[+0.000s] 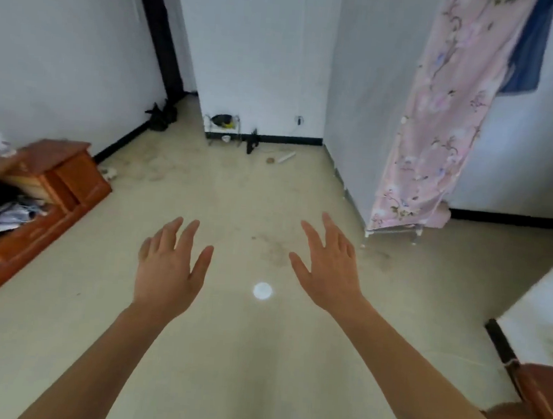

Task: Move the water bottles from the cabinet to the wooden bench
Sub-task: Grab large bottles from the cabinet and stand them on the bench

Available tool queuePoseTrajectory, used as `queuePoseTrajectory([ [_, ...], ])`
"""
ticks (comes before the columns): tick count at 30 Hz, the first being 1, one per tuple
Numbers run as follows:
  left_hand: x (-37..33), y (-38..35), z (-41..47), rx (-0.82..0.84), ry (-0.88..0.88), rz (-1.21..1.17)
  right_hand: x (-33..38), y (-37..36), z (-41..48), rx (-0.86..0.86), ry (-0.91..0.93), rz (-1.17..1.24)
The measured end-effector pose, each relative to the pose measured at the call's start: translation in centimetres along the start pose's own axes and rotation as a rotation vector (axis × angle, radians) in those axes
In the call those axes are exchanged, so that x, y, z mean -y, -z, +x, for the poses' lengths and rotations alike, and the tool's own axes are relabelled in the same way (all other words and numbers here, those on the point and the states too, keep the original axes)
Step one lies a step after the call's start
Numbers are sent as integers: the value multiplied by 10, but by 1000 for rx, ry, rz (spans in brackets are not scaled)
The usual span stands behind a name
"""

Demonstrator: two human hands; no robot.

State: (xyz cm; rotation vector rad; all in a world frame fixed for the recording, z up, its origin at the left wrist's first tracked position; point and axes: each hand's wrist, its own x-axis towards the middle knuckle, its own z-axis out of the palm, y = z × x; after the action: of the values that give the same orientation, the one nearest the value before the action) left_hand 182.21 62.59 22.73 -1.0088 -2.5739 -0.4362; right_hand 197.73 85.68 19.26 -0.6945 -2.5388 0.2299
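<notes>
Both bare forearms stretch out from the bottom of the frame, the left hand and right hand spread wide, palms down, holding nothing above the pale floor. No water bottles can be made out. A low wooden cabinet with a cluttered open front sits at the left edge, nearer the left hand; a reddish wooden piece at lower right may be the bench. A floral curtain hangs at upper right.
</notes>
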Motion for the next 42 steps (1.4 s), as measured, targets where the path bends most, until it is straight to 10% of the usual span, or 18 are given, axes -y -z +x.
queuePoseTrajectory([
  [8, 209, 46, 50, -55, 275, 160, 209, -117, 140, 54, 337, 138],
  [30, 438, -23, 275, -28, 742, 314, 416, -348, 474, 204, 779, 333],
  [42, 702, -44, 356, -64, 854, 328, 643, -499, 613, 226, 929, 341],
])
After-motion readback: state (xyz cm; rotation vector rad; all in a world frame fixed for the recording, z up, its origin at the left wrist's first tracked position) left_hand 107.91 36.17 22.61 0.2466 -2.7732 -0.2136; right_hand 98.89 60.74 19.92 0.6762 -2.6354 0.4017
